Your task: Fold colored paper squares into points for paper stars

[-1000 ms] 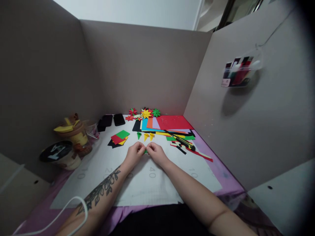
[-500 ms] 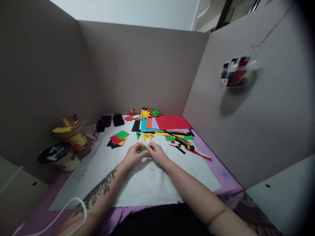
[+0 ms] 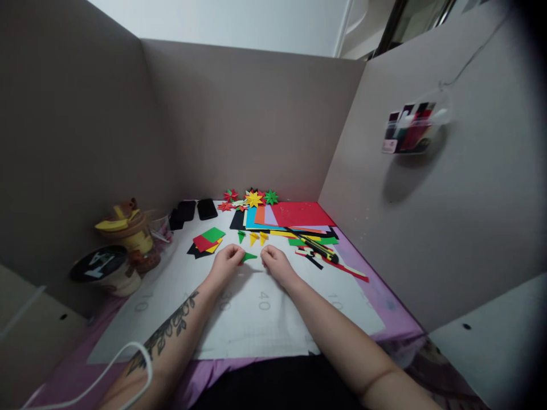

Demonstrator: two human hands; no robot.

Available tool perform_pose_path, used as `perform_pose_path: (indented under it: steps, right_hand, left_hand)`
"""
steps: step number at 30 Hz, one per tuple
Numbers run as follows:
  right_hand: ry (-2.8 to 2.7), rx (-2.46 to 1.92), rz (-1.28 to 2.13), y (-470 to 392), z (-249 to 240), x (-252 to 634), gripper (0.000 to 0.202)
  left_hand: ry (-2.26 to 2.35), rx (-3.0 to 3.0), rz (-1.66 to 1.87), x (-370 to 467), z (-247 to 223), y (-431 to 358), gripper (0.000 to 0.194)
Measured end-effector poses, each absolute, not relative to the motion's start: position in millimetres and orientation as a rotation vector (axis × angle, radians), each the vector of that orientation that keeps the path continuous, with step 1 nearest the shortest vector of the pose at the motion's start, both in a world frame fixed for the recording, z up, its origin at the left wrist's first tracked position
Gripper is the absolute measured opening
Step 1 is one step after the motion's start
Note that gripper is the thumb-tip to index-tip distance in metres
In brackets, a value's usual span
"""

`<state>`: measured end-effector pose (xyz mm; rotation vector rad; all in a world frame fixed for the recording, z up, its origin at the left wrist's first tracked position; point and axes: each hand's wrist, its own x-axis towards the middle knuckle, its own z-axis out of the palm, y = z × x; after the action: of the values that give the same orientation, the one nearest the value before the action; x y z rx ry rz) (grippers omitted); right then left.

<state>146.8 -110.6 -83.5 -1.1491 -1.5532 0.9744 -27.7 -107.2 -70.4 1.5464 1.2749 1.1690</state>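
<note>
My left hand [image 3: 228,262] pinches a small green folded paper [image 3: 249,257], whose pointed end sticks out to the right. Just right of that tip is my right hand [image 3: 276,263], its fingers curled together and apart from the paper; whether anything tiny is between them cannot be made out. Beyond my hands lie a green folded piece [image 3: 241,237] and two yellow folded pieces [image 3: 253,238]. Green, red, yellow and black paper squares [image 3: 212,234] overlap to the left of them.
Paper stars [image 3: 253,199] stand at the back beside stacked coloured sheets [image 3: 302,214]. A yellow-black cutter [image 3: 321,249] lies on paper strips at right. Black flat items [image 3: 207,209], a black-lidded tub [image 3: 102,270] and a pot [image 3: 128,229] are at left. A white cable [image 3: 147,364] crosses my left forearm.
My hands have moved apart. The right hand has come off the green paper, which stays in my left hand and now shows more of its point.
</note>
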Motion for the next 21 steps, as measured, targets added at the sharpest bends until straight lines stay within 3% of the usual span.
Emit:
perform_pose_path:
  steps: [7, 21]
  right_hand:
    - [-1.635, -1.087, 0.972, -118, -81, 135, 0.01]
    - [-1.531, -1.024, 1.153, -115, -84, 135, 0.019]
  left_hand:
    - [1.206, 1.654, 1.078, -22, -68, -115, 0.018]
    - [1.3, 1.663, 1.079, -29, -59, -113, 0.018]
